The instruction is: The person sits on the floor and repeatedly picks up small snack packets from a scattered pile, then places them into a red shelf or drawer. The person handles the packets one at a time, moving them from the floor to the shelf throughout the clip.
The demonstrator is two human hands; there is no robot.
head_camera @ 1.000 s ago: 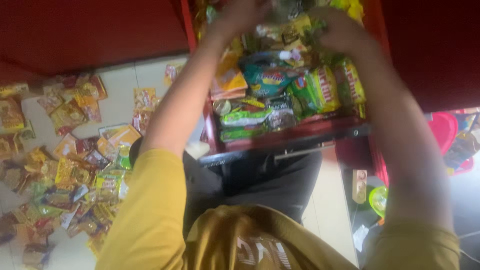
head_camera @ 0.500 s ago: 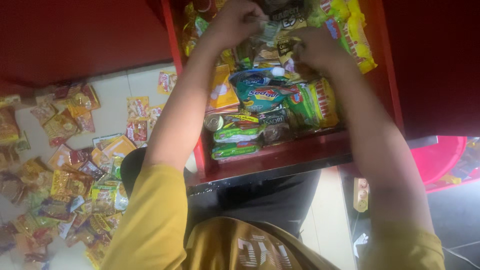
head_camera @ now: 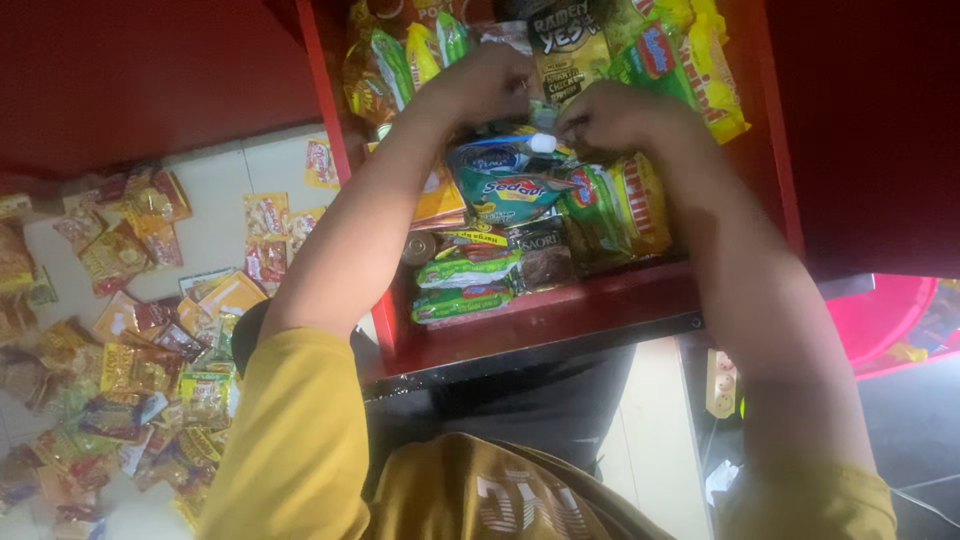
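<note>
Both the left hand [head_camera: 490, 85] and right hand [head_camera: 615, 118] are closed, pinching the top edge of a light, crinkly teal snack packet [head_camera: 505, 180] hanging just below them inside the red drawer [head_camera: 560, 315], best held by its sealed rim.

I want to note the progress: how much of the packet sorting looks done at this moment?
Done: the red drawer already holds many snack packets. In hand: left hand and right hand meet over a small white object above a teal packet. Left: many loose packets lie scattered on the floor.
</note>
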